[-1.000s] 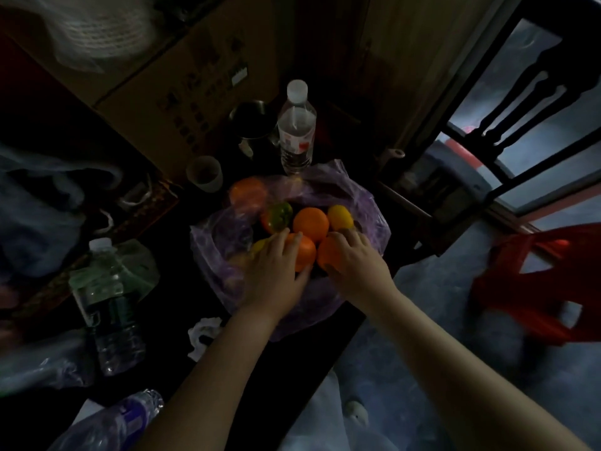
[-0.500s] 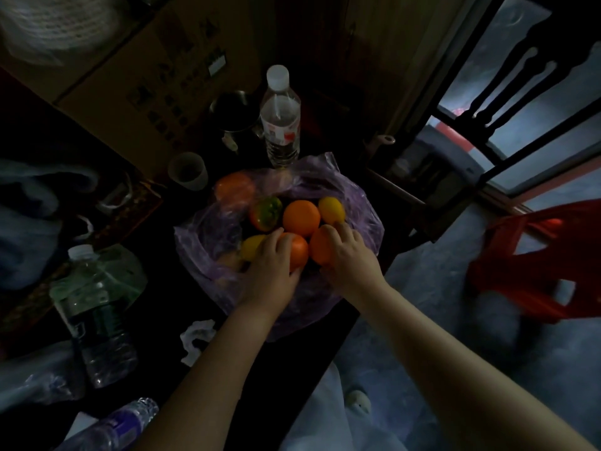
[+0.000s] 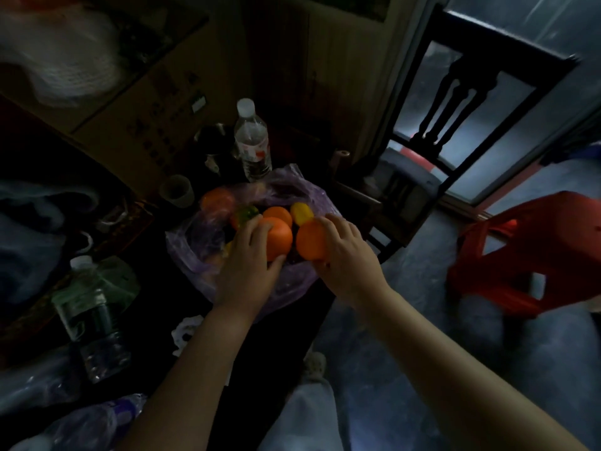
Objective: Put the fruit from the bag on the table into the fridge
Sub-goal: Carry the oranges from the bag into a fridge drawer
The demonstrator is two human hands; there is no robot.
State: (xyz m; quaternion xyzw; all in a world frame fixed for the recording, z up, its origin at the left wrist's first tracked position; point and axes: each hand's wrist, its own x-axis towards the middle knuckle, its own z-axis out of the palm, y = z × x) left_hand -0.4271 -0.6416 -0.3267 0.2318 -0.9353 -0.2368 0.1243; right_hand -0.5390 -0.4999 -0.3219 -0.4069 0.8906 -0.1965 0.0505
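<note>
Left hand (image 3: 247, 265) fingers clamped on left orange (image 3: 279, 239), right hand (image 3: 348, 258) clamped on right orange (image 3: 310, 241) at 3 o'clock, purple bag (image 3: 195, 255) beneath

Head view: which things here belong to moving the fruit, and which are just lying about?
Job: purple bag; left hand gripping the left orange; right hand gripping the right orange; yellow fruit; green-red fruit.
Lying about: upright water bottle; paper cup; cardboard box; black chair; red stool.
</note>
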